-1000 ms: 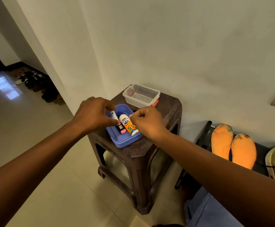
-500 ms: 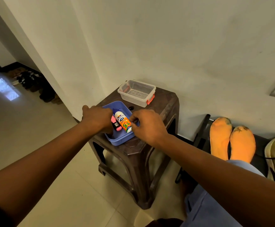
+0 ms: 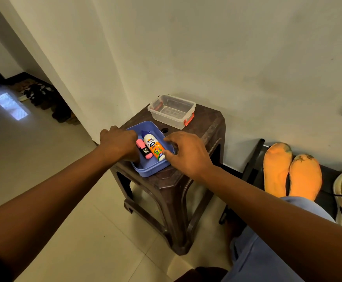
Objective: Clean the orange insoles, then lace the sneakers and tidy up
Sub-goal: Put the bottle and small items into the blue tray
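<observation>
A dark brown plastic stool (image 3: 204,127) stands on the pale tiled floor (image 3: 44,180) by the wall. On its top sit a shallow blue plastic tray (image 3: 151,169) at the near side and a clear plastic box with red clips (image 3: 172,110) behind it, apart. A black rack (image 3: 255,159) beside the stool carries two orange insoles (image 3: 292,171).

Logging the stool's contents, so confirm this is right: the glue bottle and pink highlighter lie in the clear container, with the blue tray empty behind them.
Not right: the containers are swapped. The head view shows the glue bottle and pink highlighter lying in the blue tray, while the clear container stands empty behind them on the brown stool.
</observation>
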